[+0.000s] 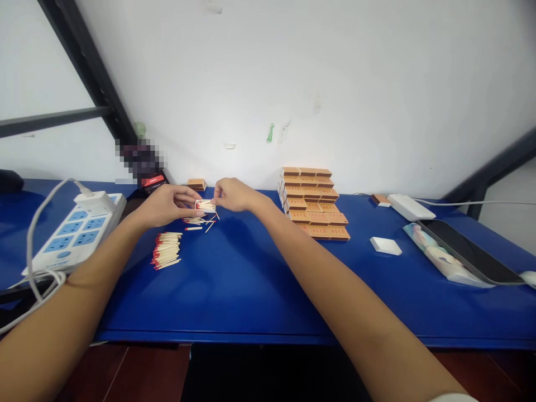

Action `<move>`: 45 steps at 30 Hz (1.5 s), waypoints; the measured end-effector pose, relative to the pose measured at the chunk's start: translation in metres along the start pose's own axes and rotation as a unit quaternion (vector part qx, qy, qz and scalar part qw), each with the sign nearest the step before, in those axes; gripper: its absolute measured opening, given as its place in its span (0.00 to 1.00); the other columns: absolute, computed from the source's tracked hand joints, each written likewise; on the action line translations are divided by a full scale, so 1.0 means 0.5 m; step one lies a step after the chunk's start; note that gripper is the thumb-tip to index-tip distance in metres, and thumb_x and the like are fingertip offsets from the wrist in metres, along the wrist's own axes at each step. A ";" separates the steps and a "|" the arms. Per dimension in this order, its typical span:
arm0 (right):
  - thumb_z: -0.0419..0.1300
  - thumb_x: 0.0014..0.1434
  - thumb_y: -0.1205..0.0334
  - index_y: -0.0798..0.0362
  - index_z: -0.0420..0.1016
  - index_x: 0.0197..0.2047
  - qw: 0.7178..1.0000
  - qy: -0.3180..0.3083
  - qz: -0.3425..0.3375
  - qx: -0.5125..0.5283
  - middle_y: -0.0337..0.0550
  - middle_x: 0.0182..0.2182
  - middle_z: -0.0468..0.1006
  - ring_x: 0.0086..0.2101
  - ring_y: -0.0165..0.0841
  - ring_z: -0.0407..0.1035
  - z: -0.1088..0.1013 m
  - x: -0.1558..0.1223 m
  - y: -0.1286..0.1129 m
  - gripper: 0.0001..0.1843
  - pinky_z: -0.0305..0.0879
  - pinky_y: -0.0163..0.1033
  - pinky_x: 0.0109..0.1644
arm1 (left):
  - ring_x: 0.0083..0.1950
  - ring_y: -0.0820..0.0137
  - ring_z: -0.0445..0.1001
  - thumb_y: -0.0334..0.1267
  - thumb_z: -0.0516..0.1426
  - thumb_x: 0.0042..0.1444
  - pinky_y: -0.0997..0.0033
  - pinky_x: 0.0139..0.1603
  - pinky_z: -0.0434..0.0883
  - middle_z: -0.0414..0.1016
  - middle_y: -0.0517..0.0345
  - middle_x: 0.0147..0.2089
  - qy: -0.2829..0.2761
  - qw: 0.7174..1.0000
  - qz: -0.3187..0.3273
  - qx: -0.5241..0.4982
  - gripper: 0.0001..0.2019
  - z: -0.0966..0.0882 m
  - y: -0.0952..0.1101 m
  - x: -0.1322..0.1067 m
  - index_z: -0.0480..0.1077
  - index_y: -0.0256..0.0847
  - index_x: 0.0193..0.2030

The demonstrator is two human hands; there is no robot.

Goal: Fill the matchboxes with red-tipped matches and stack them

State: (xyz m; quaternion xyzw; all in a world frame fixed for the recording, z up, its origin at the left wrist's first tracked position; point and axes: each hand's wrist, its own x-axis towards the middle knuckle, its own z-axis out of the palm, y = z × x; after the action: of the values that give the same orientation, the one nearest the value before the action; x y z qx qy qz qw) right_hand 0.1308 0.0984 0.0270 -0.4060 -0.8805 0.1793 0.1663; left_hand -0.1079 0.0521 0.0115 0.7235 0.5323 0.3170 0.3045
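Note:
Both hands meet over the far part of the blue table [259, 279]. My left hand [167, 204] and my right hand [232, 194] pinch the two ends of a small open matchbox tray [205, 205] filled with red-tipped matches, held just above the table. Below it lie several loose matches [201, 222]. A neat pile of matches [167, 249] rests near my left forearm. One closed matchbox [196, 183] sits behind the hands by the wall.
A stack of orange matchboxes [314, 202] stands right of my hands. A white power strip [75, 230] with a plugged cable lies at left. At right are a small white box [385, 245], a white adapter [408, 206] and a phone [464, 248] on a case.

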 end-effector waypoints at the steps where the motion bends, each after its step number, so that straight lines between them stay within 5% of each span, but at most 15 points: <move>1: 0.69 0.70 0.63 0.56 0.82 0.43 1.000 -0.005 -0.002 0.006 0.50 0.44 0.87 0.39 0.34 0.75 0.002 0.000 0.001 0.05 0.63 0.36 0.41 | 0.43 0.52 0.89 0.58 0.81 0.37 0.57 0.46 0.86 0.90 0.45 0.45 -0.005 1.000 -0.003 -0.004 0.33 0.000 0.001 0.000 0.84 0.40 0.46; 9: 0.64 0.72 0.66 0.58 0.83 0.49 0.999 0.027 -0.006 0.020 0.46 0.43 0.86 0.36 0.31 0.72 0.003 -0.001 0.005 0.06 0.62 0.36 0.43 | 0.47 0.50 0.89 0.60 0.80 0.37 0.55 0.49 0.86 0.90 0.46 0.46 0.002 1.000 0.009 0.003 0.34 0.001 -0.004 0.001 0.84 0.42 0.47; 22: 0.69 0.63 0.69 0.60 0.86 0.40 0.998 0.016 -0.034 0.054 0.47 0.38 0.86 0.34 0.31 0.72 -0.003 -0.005 0.005 0.04 0.63 0.36 0.40 | 0.46 0.51 0.89 0.60 0.80 0.38 0.59 0.47 0.86 0.90 0.46 0.44 0.002 1.000 0.001 0.011 0.32 0.002 -0.007 0.002 0.84 0.41 0.45; 28: 0.64 0.62 0.72 0.58 0.87 0.38 0.996 0.015 -0.068 0.050 0.44 0.35 0.85 0.34 0.31 0.73 -0.002 -0.004 -0.002 0.08 0.63 0.36 0.42 | 0.45 0.51 0.89 0.60 0.80 0.39 0.58 0.48 0.86 0.90 0.45 0.44 0.002 1.000 -0.001 0.009 0.33 0.002 -0.008 0.002 0.84 0.41 0.47; 33: 0.68 0.65 0.66 0.56 0.84 0.41 0.997 0.015 -0.057 0.049 0.44 0.37 0.85 0.35 0.31 0.73 0.014 0.003 0.005 0.03 0.63 0.35 0.41 | 0.48 0.50 0.89 0.59 0.80 0.38 0.57 0.49 0.86 0.90 0.46 0.46 -0.010 1.000 -0.005 0.009 0.31 0.004 0.005 -0.001 0.84 0.43 0.46; 40: 0.69 0.67 0.59 0.57 0.81 0.48 0.996 0.032 -0.058 0.061 0.48 0.45 0.85 0.39 0.33 0.74 0.024 0.007 0.012 0.11 0.65 0.36 0.41 | 0.50 0.49 0.89 0.58 0.80 0.37 0.54 0.51 0.87 0.90 0.46 0.47 -0.012 1.000 0.002 0.001 0.32 0.003 0.007 0.000 0.85 0.42 0.46; 45: 0.71 0.67 0.54 0.57 0.82 0.45 0.996 -0.033 -0.047 0.072 0.48 0.42 0.87 0.38 0.33 0.77 0.022 0.008 0.013 0.14 0.66 0.36 0.40 | 0.48 0.50 0.89 0.58 0.80 0.37 0.55 0.49 0.87 0.90 0.47 0.47 -0.018 1.000 -0.003 0.013 0.32 0.005 0.015 -0.003 0.85 0.42 0.46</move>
State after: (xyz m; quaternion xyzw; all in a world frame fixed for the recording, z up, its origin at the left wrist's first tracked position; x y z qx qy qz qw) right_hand 0.1277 0.1032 0.0149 -0.3452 -0.8883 0.2476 0.1743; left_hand -0.1022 0.0484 0.0157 0.7313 0.5334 0.2960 0.3052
